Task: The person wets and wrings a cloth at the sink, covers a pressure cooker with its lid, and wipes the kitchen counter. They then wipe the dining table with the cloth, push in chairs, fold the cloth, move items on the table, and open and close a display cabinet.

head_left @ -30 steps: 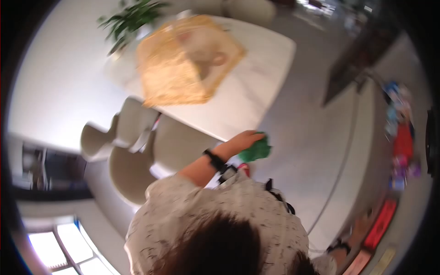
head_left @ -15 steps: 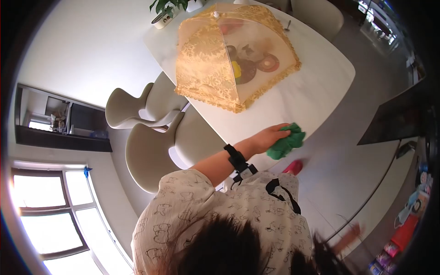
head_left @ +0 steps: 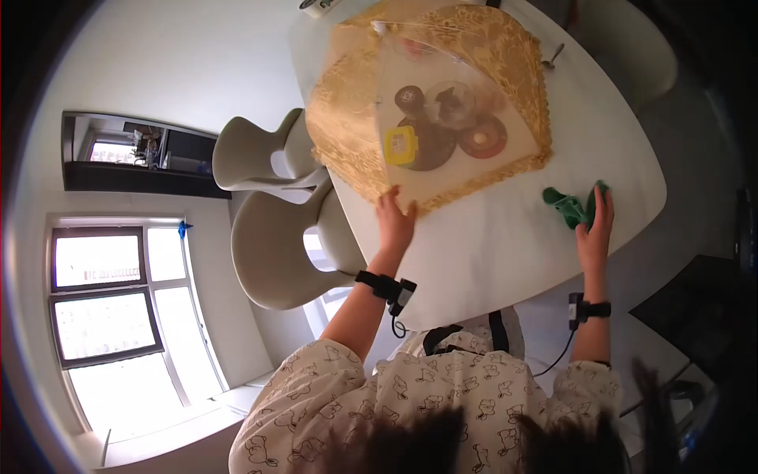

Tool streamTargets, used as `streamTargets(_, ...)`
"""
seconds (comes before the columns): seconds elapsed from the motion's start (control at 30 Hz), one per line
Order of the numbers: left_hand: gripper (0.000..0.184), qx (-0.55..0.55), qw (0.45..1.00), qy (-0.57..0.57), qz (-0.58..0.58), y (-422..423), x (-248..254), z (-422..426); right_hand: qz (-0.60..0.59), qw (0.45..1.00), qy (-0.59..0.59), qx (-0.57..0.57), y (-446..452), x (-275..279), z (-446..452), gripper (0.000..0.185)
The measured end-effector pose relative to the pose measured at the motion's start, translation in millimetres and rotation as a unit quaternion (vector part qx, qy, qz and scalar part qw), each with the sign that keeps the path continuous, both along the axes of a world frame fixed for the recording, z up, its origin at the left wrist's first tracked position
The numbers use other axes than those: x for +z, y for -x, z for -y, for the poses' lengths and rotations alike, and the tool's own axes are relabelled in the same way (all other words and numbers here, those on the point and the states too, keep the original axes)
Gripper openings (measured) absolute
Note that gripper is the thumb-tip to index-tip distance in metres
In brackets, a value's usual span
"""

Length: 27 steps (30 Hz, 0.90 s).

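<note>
My right hand (head_left: 597, 225) is on a crumpled green cloth (head_left: 564, 207) at the right side of the white table, with part of the cloth under its fingers. My left hand (head_left: 396, 221) is at the near corner of a gold lace mesh food cover (head_left: 351, 150), its fingers and thumb apart. Whether those fingertips press on the trim is hard to tell. Through the mesh show a yellow-lidded box (head_left: 400, 146), a round dark mat (head_left: 433, 146) and a reddish round dish (head_left: 482, 138).
The white table (head_left: 505, 245) has a rounded right end. A spoon (head_left: 554, 55) lies beyond the cover. Two beige chairs (head_left: 272, 253) stand along the left side. A window (head_left: 106, 324) is at the lower left.
The green cloth was in my left hand and is now under my right hand on the table. My left hand has moved to the cover's corner. The view has shifted closer to the table.
</note>
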State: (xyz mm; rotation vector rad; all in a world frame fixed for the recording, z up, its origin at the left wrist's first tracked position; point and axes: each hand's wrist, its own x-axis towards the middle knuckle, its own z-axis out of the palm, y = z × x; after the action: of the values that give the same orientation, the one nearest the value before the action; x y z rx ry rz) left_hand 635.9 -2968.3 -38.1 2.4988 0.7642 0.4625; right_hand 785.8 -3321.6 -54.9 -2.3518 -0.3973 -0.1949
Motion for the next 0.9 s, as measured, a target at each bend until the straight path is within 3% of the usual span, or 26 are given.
streamTargets(0.07,0.051,0.121,0.992,-0.044,0.011,-2.3,-14.2,-12.0,-0.045,0.988,0.144,-0.01,-33.5,-35.4,21.6,0.061)
streamTargets(0.17,0.058,0.192,0.981,-0.009,0.031,-12.9,-22.1,-22.8,-0.047,0.991,0.126,-0.01,-71.7,-73.2,28.8,0.06)
streamTargets(0.23,0.06,0.271,0.954,-0.127,0.032,-20.5,-11.9,-23.3,-0.002,0.989,0.148,-0.016,-100.8,-83.1,20.9,0.059)
streamTargets(0.3,0.056,0.284,0.937,-0.183,0.088,-20.0,-31.9,-56.6,0.048,0.985,0.166,-0.028,-132.3,-88.3,1.8,0.058)
streamTargets(0.37,0.05,0.217,0.973,-0.058,0.059,-17.7,-39.5,-87.9,-0.004,0.969,0.238,-0.07,-156.6,-86.9,-18.6,0.059)
streamTargets(0.4,0.033,0.199,0.978,-0.05,0.037,-17.9,-33.8,-95.0,0.008,0.971,0.226,-0.073,-152.7,-87.3,-34.4,0.06)
streamTargets(0.43,0.033,0.201,0.978,-0.049,0.039,-18.8,-23.2,-99.5,0.004,0.975,0.217,-0.051,-140.5,-82.0,-50.9,0.064)
streamTargets(0.5,0.018,0.1,0.993,-0.047,-0.028,-25.0,4.7,-101.7,0.026,0.985,0.169,0.017,-92.3,-65.4,-87.1,0.071)
streamTargets(0.63,0.01,0.055,0.986,-0.045,0.153,-44.9,110.8,-75.3,0.019,0.965,0.141,0.218,31.0,-42.6,-120.3,0.062)
streamTargets(0.7,0.008,0.07,0.967,-0.094,0.228,-48.7,153.3,-78.6,0.033,0.913,0.154,0.375,70.0,-30.6,-114.1,0.056)
streamTargets(0.77,0.008,0.072,0.94,-0.107,0.316,-47.9,190.2,-93.0,0.043,0.884,0.134,0.446,74.7,-21.8,-99.8,0.052)
streamTargets(0.83,0.01,0.106,0.92,-0.123,0.356,-35.4,221.1,-113.8,0.042,0.884,0.151,0.44,54.8,-28.6,-72.6,0.053)
streamTargets(0.9,0.014,0.139,0.91,-0.132,0.368,-17.9,242.7,-127.4,0.045,0.937,0.198,0.283,43.3,-28.3,-46.6,0.056)
